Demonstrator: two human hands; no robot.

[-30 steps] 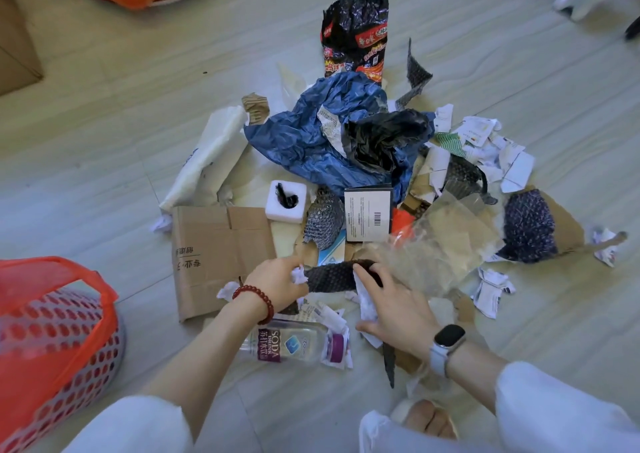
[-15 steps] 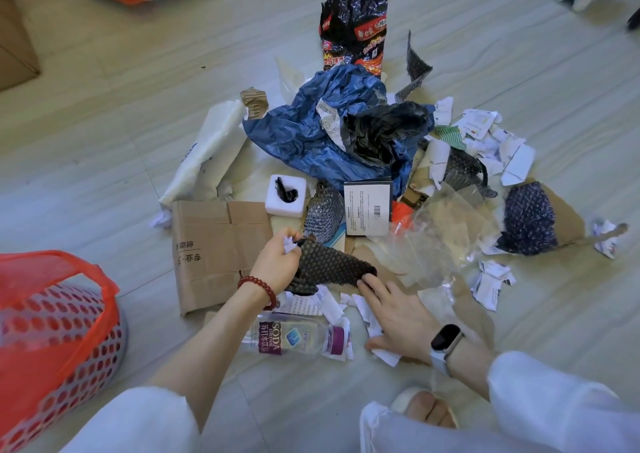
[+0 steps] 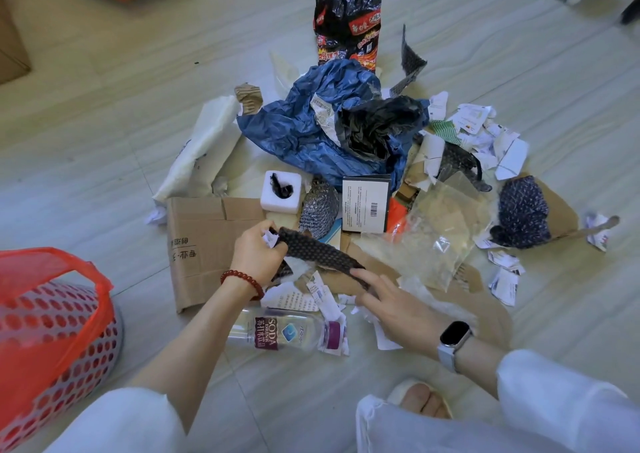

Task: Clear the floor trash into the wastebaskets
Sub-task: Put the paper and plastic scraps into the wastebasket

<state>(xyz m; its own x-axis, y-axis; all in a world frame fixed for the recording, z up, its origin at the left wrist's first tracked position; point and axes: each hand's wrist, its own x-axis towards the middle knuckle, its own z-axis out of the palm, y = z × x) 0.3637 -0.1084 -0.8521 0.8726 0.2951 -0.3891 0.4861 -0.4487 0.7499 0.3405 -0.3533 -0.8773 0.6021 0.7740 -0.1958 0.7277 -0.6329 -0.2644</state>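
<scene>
Left hand: the left hand (image 3: 258, 253) is gripping one end of a dark strip of bubble wrap (image 3: 320, 252) together with a white paper scrap (image 3: 268, 238), fingers curled round both, just above the cardboard sheet (image 3: 204, 241).
Right hand: the right hand (image 3: 398, 309) is lying with fingers stretched out and relaxed, fingertips touching the far end of the strip, to the right of the cardboard sheet.
Strip: it is stretching between the two hands, lifted at the left end.
Trash pile: a blue plastic bag (image 3: 304, 123), a black snack bag (image 3: 348, 19) and torn paper are lying beyond the cardboard sheet; a soda bottle (image 3: 280, 329) is lying just below it.
Wastebasket: the red-lined wastebasket (image 3: 52, 331) is standing left of the cardboard sheet, apart from it.
</scene>
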